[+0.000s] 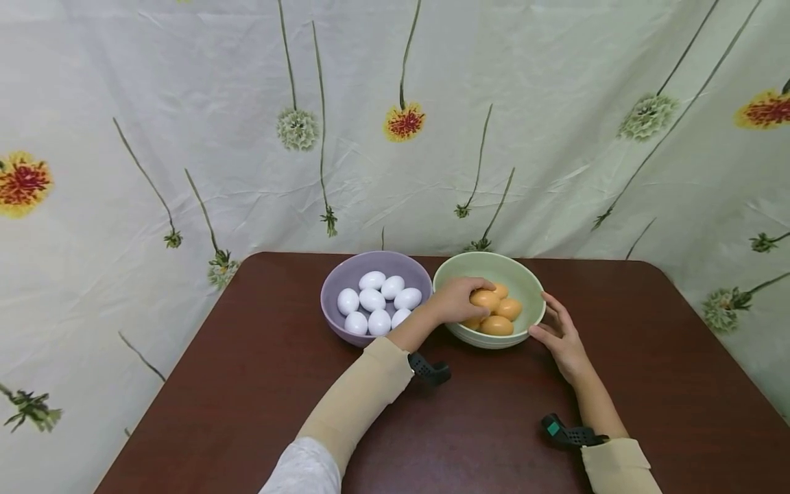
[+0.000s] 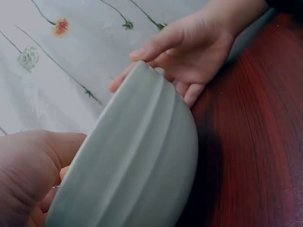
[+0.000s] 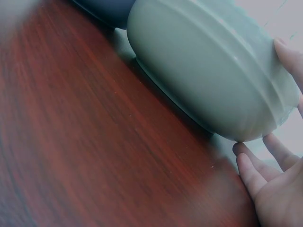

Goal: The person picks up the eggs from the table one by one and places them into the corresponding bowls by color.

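My left hand (image 1: pixel 458 300) reaches over the near left rim of the light green bowl (image 1: pixel 459 266). Its thumb and fingers pinch an orange egg (image 1: pixel 485 300) at the top of the pile; in the left wrist view the fingertips are hidden behind the bowl wall. Several other orange eggs (image 1: pixel 496 326) lie in the same bowl. On the bowl's right side, my right hand (image 1: pixel 564 343) holds the rim, thumb in front and fingers spread round the outer wall. The right wrist view has those fingertips (image 3: pixel 244 158) against the bowl's side.
A purple bowl (image 1: pixel 330 312) with several white eggs (image 1: pixel 372 300) stands close against the green bowl's left side. Both rest near the far edge of the dark red-brown table (image 1: pixel 259 384). Behind it hangs a pale flowered cloth (image 1: pixel 234 103).
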A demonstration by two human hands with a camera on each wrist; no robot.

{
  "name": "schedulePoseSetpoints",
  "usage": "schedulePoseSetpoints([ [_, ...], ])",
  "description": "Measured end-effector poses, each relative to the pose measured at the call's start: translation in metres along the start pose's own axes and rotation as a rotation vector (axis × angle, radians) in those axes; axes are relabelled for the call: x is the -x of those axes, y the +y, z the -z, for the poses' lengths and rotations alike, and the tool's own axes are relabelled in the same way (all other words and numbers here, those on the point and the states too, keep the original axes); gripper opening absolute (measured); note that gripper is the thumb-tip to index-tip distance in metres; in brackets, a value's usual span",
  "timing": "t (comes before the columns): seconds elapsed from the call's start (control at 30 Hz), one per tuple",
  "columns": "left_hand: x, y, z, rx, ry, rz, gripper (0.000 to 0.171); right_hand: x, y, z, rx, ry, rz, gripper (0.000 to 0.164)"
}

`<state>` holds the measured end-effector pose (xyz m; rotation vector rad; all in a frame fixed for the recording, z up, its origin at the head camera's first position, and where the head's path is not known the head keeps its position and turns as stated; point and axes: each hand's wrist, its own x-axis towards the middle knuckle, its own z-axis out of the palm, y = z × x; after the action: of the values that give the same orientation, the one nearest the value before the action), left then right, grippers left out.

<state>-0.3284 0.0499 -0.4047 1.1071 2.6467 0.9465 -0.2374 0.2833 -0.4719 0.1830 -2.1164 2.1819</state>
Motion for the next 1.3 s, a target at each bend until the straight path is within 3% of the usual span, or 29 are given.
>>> schedulePoseSetpoints([
  [0.27, -0.01, 0.002, -0.001, -0.184, -0.063, 0.025, 0.044, 0.0, 0.0, 0.0, 0.01, -0.003, -0.004, 0.067],
  [0.8, -0.02, 0.001, -0.006, -0.364, -0.179, 0.075, 0.039, 0.001, 0.001, 0.0, 0.002, 0.001, -0.001, 0.067],
  [1.07, -0.021, 0.001, -0.008, -0.341, -0.218, 0.085, 0.037, 0.0, 0.0, -0.001, -0.002, 0.002, 0.01, 0.067],
  [1.3, -0.021, -0.002, -0.009, -0.33, -0.186, 0.068, 0.037, 0.0, 0.0, -0.002, -0.007, 0.0, 0.012, 0.067],
])
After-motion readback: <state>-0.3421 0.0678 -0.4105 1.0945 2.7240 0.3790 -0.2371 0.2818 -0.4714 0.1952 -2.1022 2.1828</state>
